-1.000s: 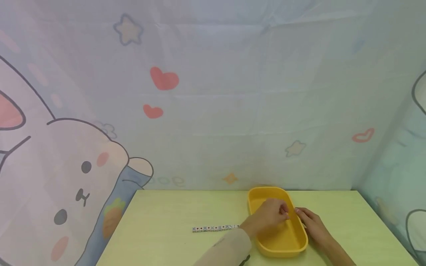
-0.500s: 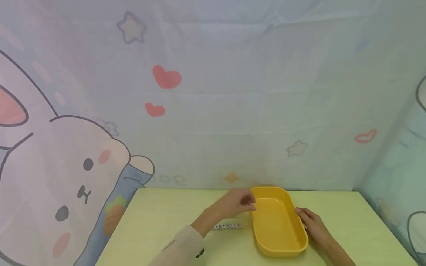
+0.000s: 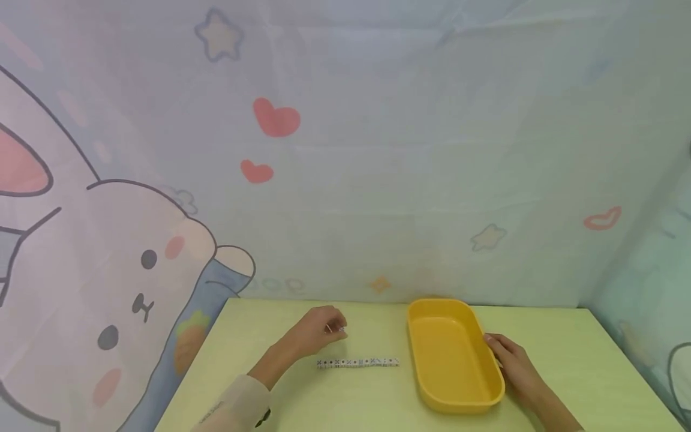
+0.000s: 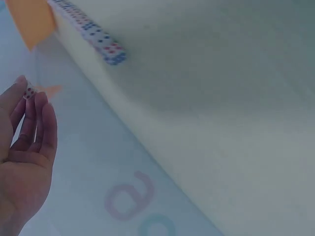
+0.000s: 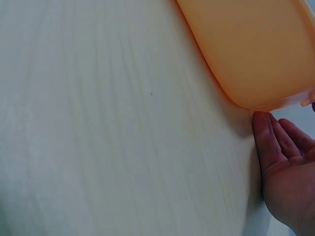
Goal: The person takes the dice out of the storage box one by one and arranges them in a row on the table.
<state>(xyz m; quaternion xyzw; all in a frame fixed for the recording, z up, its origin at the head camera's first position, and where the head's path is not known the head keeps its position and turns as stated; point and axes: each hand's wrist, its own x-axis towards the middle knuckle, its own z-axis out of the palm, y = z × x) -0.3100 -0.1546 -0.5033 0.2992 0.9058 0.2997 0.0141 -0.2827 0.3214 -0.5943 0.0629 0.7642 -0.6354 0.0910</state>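
Observation:
In the head view my left hand (image 3: 323,331) is raised behind and above the left part of a row of dice (image 3: 357,363). A small white die (image 4: 29,91) is pinched between its thumb and fingertips, as the left wrist view shows. The dice in the row stand side by side in a straight line on the table. My right hand (image 3: 515,366) is at the right side of a yellow plastic tray (image 3: 423,384). Its straight fingers (image 5: 268,140) touch the tray's outer wall in the right wrist view; the thumb is mostly hidden.
The pale yellow-green table (image 3: 270,318) carries the dice row left of the tray. A printed cloth backdrop (image 3: 356,210) with a rabbit and hearts rises behind the table's back edge.
My left hand has moved left from over the tray to above the dice row, uncovering the row. The right hand stays at the tray's right side. The head view has shifted slightly.

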